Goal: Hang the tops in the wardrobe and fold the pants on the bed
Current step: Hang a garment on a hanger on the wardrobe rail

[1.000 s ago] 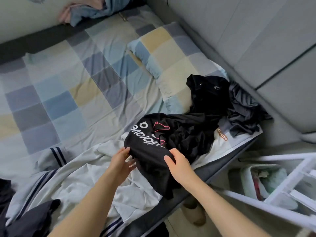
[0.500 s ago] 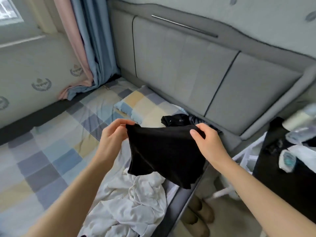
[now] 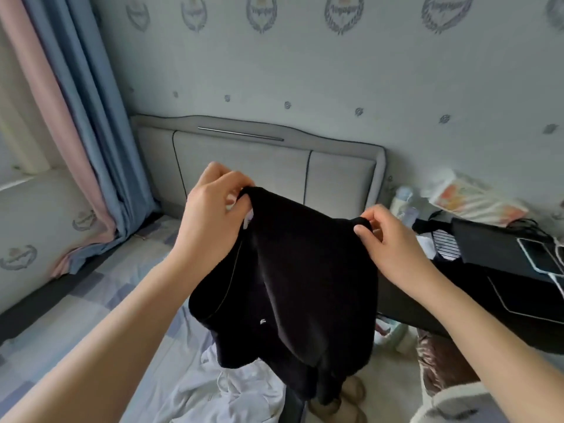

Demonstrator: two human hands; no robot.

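A black top point(image 3: 299, 279) hangs in the air in front of me, above the bed's edge. My left hand point(image 3: 213, 215) pinches its upper left edge, and my right hand point(image 3: 387, 239) pinches its upper right edge. The cloth droops between them and falls in folds toward the floor. A white garment point(image 3: 213, 389) lies crumpled on the checked bedsheet point(image 3: 91, 300) below. No wardrobe is in view.
The grey padded headboard point(image 3: 274, 166) stands behind the top. A black desk point(image 3: 503, 288) with a phone, bottles and papers is at the right. Pink and blue curtains point(image 3: 76, 117) hang at the left. Slippers point(image 3: 345, 395) lie on the floor by the bed.
Both hands have lifted the black top off the bed and raised it higher. The view has tilted up from the bed toward the headboard and wall.
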